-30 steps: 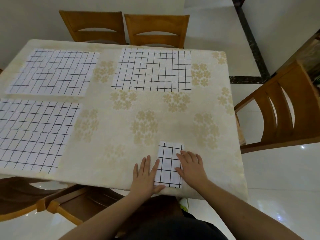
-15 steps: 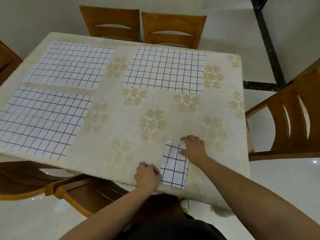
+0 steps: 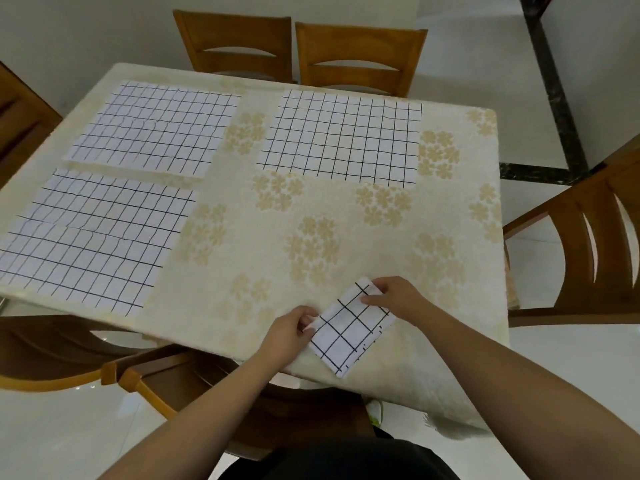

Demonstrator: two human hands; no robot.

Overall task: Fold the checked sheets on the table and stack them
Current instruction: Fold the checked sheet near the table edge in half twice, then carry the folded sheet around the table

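Observation:
A small folded checked sheet (image 3: pixel 349 332), white with black grid lines, lies turned diagonally near the table's front edge. My left hand (image 3: pixel 289 332) pinches its left corner. My right hand (image 3: pixel 394 297) grips its far upper end, fingers curled over the fabric. Three unfolded checked sheets lie flat: one at the far left (image 3: pixel 156 128), one at the far right (image 3: pixel 343 136), one at the near left (image 3: pixel 90 237).
The table (image 3: pixel 346 216) wears a cream cloth with pale flower prints. Wooden chairs stand around it: two at the far side (image 3: pixel 360 57), one at the right (image 3: pixel 595 244), one at the near left (image 3: pixel 69 355). White tiled floor lies beyond.
Both hands went from lying flat beside the folded sheet to gripping it, and the sheet has turned from upright to diagonal. The camera view has shifted left and closer.

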